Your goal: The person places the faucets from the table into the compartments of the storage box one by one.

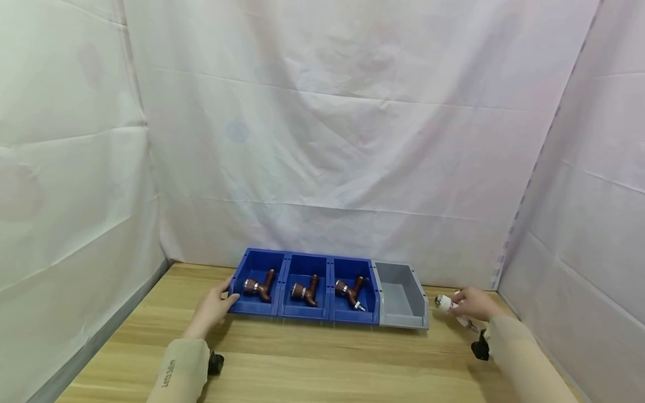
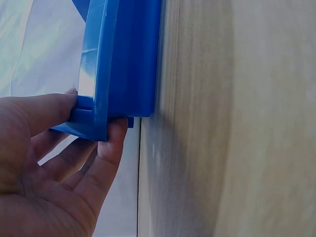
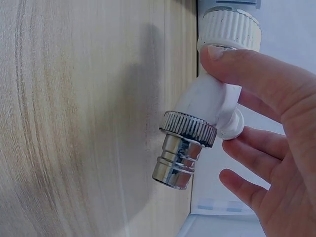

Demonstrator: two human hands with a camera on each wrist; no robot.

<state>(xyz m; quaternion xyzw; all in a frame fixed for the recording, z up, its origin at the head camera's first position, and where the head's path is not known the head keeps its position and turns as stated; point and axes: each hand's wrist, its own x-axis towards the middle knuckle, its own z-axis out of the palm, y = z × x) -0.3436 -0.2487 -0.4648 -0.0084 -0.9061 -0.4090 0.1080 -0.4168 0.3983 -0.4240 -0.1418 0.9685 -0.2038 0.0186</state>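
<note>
My left hand (image 1: 213, 307) grips the left side rim of the end blue bin (image 1: 252, 263), thumb on one face and fingers on the other in the left wrist view. My right hand (image 1: 477, 304) holds a white tap (image 3: 207, 96) with a ribbed white knob (image 3: 229, 29) and a chromed hose nozzle (image 3: 177, 158). Thumb and fingers pinch it below the knob, right of the grey bin (image 1: 403, 302). Brown taps lie one to a bin: one in the left bin (image 1: 264, 288), one in the middle bin (image 1: 308, 291), and one with a metal nozzle in the third (image 1: 353, 291).
Three blue bins and the grey bin stand side by side in a row toward the back of the wooden table (image 1: 312, 364). White cloth walls (image 1: 327, 140) enclose the back and both sides. Nothing lies inside the grey bin.
</note>
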